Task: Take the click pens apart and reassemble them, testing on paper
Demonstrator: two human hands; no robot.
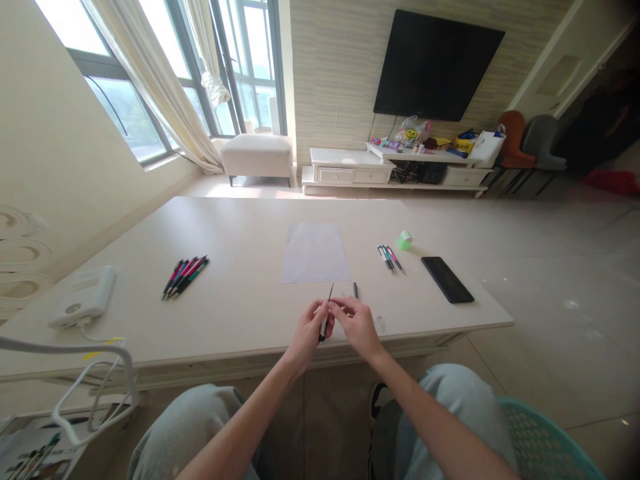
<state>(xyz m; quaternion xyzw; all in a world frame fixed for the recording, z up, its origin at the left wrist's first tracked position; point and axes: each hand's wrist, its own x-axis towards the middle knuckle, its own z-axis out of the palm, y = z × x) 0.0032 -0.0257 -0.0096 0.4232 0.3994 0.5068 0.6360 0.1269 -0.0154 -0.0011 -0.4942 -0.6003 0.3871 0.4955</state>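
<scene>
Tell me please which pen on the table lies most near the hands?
The lone short dark pen, just beyond the right hand; the others lie in two bunches farther off.

A home living room, with wall-mounted television (439, 65), white media cabinet (353, 175), curtained windows (125, 113).

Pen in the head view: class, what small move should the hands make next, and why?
Probably pinch the dark pen with the right hand, since the left hand already holds it and the right fingers sit near its upper end.
</scene>
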